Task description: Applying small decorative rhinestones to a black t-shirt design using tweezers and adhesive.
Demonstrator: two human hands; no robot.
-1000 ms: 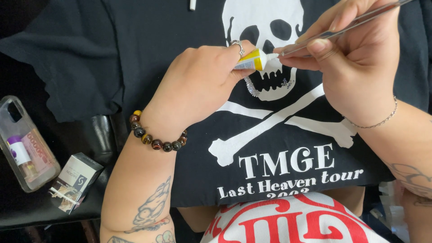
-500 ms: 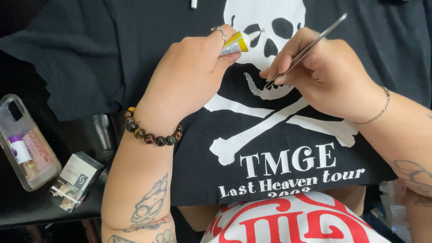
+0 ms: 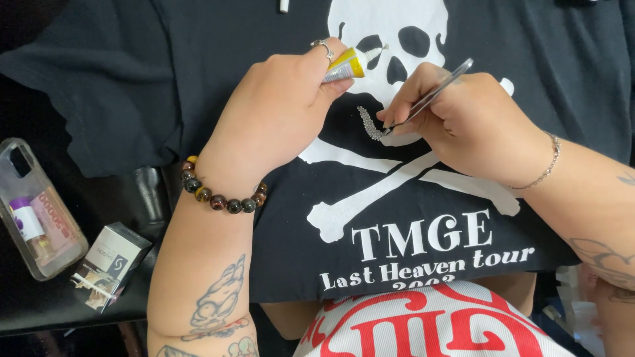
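Note:
A black T-shirt (image 3: 165, 79) with a white skull-and-crossbones print lies spread over my lap. My left hand (image 3: 278, 119), with a ring and a bead bracelet, grips a small yellow-and-white glue tube (image 3: 354, 63), nozzle pointing right over the skull. My right hand (image 3: 463, 122), wearing a thin chain bracelet, holds slim metal tweezers (image 3: 433, 92). Their tip touches a curved row of small silver rhinestones (image 3: 368, 123) along the skull's jaw edge.
At the left on a dark surface lie a clear phone case (image 3: 36, 211) with a small purple-capped bottle on it, and a small open box (image 3: 109, 264). A white cap-like piece (image 3: 284, 5) sits at the top edge. My red-and-white top (image 3: 430, 324) shows at the bottom.
Both hands moved apart from the tube tip. The left hand carried the glue tube up and left. The right hand lowered the tweezers to the rhinestone row on the skull.

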